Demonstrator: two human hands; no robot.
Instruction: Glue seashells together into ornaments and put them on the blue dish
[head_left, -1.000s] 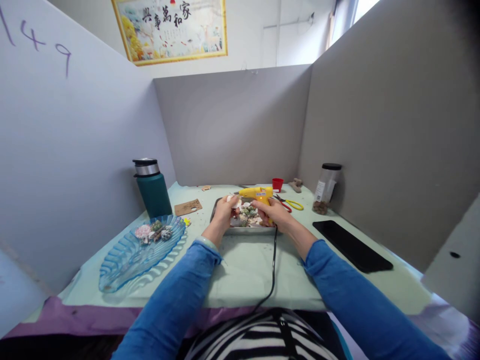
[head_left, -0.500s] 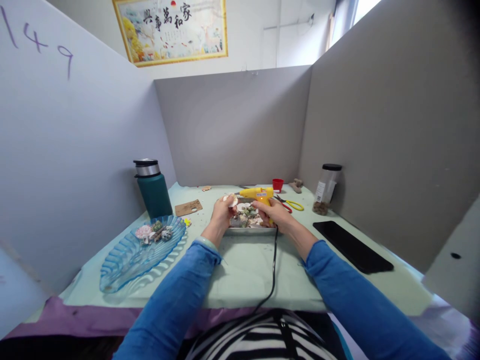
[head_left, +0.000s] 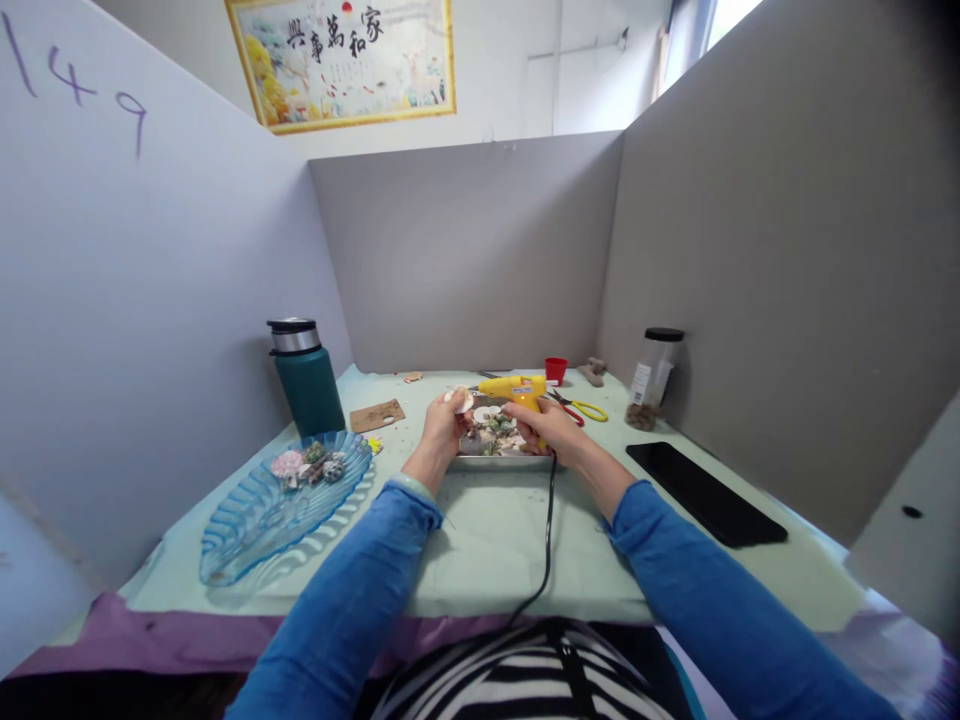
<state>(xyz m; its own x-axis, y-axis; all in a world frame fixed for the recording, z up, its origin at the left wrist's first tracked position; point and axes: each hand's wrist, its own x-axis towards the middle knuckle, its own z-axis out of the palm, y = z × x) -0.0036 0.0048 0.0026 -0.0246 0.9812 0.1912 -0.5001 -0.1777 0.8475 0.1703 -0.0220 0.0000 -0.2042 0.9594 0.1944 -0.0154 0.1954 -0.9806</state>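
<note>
My left hand (head_left: pixel 442 425) is closed round a small white shell (head_left: pixel 459 398), held up over the left end of a metal tray (head_left: pixel 501 461). My right hand (head_left: pixel 546 426) grips the handle of a yellow glue gun (head_left: pixel 514 388), whose nozzle points left and nearly touches the shell. The gun's black cord (head_left: pixel 548 530) runs down toward my body. The tray holds several small shells (head_left: pixel 496 430) between my hands.
A blue glass leaf-shaped dish (head_left: pixel 281 498) with shells lies at the left, a green thermos (head_left: pixel 304 376) behind it. Beyond the tray lie a red cup (head_left: pixel 556 369) and yellow-handled scissors (head_left: pixel 585 408). A jar (head_left: pixel 654 375) and a black slab (head_left: pixel 705 491) sit at the right. Grey partitions enclose the table.
My left hand has lifted the shell slightly up and left, off the tray's edge. The glue gun's nozzle has stayed close to the shell.
</note>
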